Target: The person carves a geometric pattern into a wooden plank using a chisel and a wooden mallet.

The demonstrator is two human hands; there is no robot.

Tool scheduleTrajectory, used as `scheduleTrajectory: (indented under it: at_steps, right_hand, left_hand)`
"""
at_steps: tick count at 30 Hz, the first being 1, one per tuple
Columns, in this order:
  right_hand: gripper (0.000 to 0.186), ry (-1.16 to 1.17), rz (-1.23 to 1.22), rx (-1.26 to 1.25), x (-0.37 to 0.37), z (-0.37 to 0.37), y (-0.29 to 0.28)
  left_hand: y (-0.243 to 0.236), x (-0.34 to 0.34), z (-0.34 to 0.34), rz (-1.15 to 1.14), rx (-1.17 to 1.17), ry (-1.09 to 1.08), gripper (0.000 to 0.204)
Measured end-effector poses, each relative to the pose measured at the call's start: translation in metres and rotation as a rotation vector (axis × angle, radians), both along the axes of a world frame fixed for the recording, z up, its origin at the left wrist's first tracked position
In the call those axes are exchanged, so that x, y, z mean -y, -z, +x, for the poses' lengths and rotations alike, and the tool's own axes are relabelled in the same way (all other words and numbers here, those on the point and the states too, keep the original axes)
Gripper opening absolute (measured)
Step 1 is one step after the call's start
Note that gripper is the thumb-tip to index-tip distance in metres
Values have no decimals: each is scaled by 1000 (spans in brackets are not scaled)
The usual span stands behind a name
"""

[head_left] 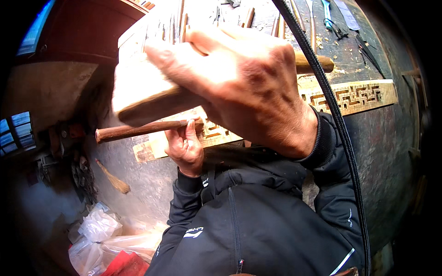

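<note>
My right hand (251,78) is closed round a wooden mallet (154,103), raised and nearest to view. Its thick head juts out to the left, and the round end of its handle shows past my wrist. Lower and to the left, my left hand (186,149) pinches a chisel (133,131) by its brown wooden handle, which lies almost level; the blade is hidden. Behind both hands runs a long pale board (389,92) carved with an openwork pattern of angular slots. The mallet and my right hand cover its middle.
Several wooden-handled tools (248,18) lie along the far side of the workbench, with a blue-handled tool (327,14) and wood shavings. A black cable (329,87) crosses the view. At lower left are a short broom (113,177) and a plastic bag (99,225).
</note>
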State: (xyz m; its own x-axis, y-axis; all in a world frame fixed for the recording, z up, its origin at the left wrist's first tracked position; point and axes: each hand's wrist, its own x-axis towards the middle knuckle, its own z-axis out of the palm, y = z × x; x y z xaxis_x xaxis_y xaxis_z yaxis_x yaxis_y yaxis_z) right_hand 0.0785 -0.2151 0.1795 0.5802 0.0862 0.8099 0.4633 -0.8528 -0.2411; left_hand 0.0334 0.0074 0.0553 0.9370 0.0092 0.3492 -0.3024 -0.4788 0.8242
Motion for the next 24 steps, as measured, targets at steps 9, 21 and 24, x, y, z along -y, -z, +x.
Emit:
scheduleTrajectory:
  at_steps: [9, 21, 24]
  right_hand:
    - [42, -49, -20, 28, -9, 3, -16]
    - [45, -39, 1, 73, -15, 8, -7]
    - [44, -38, -15, 54, -14, 7, -7]
  left_hand:
    - [16, -8, 7, -327, 26, 21, 25]
    - [17, -10, 6, -341, 1, 39, 23]
    - [15, -8, 7, -310, 12, 30, 22]
